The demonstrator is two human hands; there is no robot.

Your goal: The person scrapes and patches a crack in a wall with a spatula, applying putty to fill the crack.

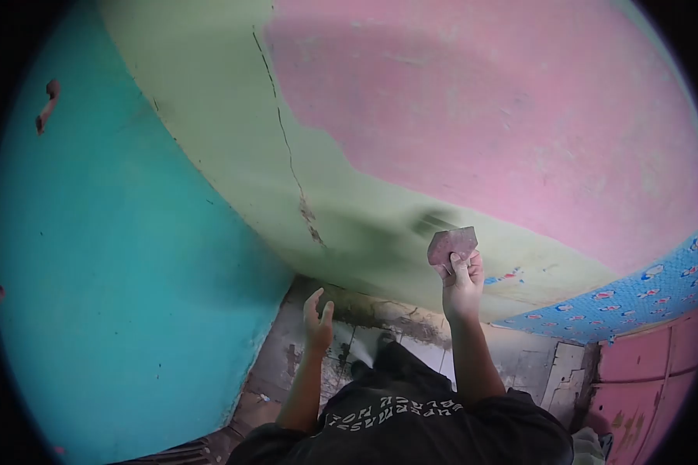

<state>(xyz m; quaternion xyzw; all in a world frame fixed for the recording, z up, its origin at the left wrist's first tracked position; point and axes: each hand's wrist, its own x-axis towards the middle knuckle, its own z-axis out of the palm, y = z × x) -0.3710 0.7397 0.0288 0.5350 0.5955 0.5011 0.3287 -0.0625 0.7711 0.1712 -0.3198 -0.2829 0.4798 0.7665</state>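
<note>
My right hand (461, 283) is raised against the pale green wall (233, 147) and grips a small folded reddish-brown sheet, apparently sandpaper (450, 244), pressed to the wall low down near a dark smudge. My left hand (316, 319) hangs lower to the left with its fingers loosely apart, holding nothing, close to the base of the wall above the floor. A long crack (291, 159) runs down the green wall to a chipped patch left of the sandpaper.
A large pink painted area (488, 116) covers the wall's upper right. A teal wall (108, 256) meets the green one at the left corner. Blue patterned covering (636, 298) and a pink door (651, 372) lie to the right. The floor (349, 349) below is cracked and dirty.
</note>
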